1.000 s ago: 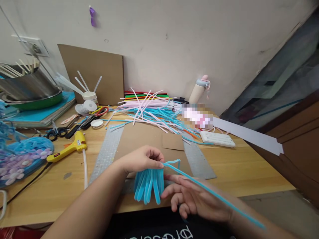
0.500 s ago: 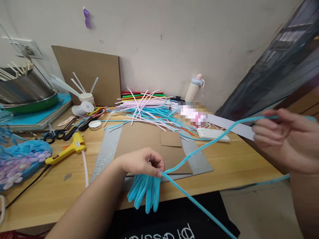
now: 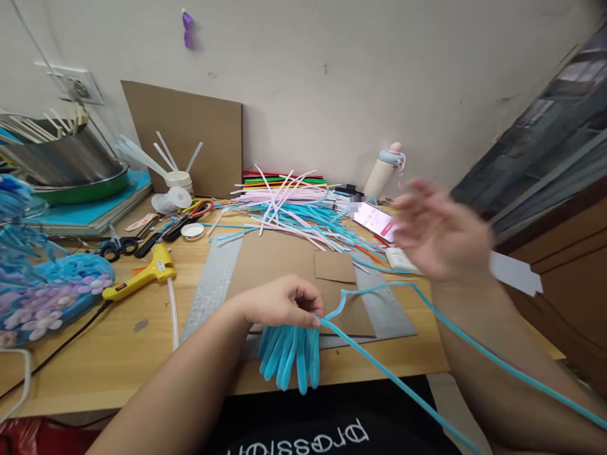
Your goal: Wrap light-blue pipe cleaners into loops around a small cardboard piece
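Observation:
My left hand (image 3: 289, 306) is closed over the front of the work surface, its thumb and fingers pinching blue pipe cleaners (image 3: 291, 360). Their bent loops hang below the hand like a tassel. From the pinch, one long blue strand (image 3: 393, 379) slants down to the right. A second blue strand (image 3: 384, 285) rises, bends, then runs down past my right forearm. My right hand (image 3: 441, 234), smeared by motion, is raised at the right with its fingers apart, and no strand shows in it. Under the left hand lies a cardboard sheet (image 3: 275, 259) on a grey cutting mat (image 3: 208, 297).
Loose pipe cleaners (image 3: 289, 196) in several colours lie at the back, beside a phone (image 3: 374, 220) and a bottle (image 3: 382, 170). On the left are a yellow glue gun (image 3: 142, 275), scissors (image 3: 116, 243), a lid (image 3: 192, 231) and a blue flowered piece (image 3: 61, 291). Cardboard (image 3: 190, 139) leans on the wall.
My right hand has let go of the blue strand and moved left toward the phone. That strand now sags and bends. My left hand keeps its pinch; the view has shifted slightly.

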Motion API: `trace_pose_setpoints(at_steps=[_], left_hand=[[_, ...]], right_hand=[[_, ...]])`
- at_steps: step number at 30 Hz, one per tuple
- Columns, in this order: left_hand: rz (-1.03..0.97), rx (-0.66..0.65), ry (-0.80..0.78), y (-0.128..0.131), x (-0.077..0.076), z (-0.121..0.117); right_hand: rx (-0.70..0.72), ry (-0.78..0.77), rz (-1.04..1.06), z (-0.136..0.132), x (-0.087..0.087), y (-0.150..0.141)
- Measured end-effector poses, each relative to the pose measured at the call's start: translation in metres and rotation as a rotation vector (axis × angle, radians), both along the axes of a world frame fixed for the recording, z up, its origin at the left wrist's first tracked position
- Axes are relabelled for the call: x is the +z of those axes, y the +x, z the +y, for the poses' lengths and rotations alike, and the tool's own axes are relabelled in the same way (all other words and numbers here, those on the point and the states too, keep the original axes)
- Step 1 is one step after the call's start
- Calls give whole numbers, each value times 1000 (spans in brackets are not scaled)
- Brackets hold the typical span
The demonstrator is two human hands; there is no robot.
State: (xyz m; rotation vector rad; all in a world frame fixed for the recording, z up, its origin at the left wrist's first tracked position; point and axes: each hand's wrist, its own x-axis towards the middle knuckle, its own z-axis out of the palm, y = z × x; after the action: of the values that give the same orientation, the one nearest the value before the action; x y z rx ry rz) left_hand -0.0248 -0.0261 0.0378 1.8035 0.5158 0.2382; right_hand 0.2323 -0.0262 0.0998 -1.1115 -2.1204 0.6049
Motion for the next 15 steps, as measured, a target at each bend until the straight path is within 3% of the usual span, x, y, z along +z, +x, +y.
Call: trace_pose_setpoints(at_steps=[3, 6, 8, 11, 15], left_hand=[[6, 23, 30, 0, -1, 0], [19, 36, 55, 1, -2, -1], [34, 34, 59, 2, -2, -2], [46, 22, 59, 2, -1, -3], [59, 24, 51, 2, -2, -3]], right_hand=[[96, -191, -22, -1, -23, -28], [258, -503, -203, -12, -37, -42], [319, -721, -201, -17, -41, -47], [338, -987, -55, -19, -45, -51], [296, -1136, 34, -15, -52, -58]])
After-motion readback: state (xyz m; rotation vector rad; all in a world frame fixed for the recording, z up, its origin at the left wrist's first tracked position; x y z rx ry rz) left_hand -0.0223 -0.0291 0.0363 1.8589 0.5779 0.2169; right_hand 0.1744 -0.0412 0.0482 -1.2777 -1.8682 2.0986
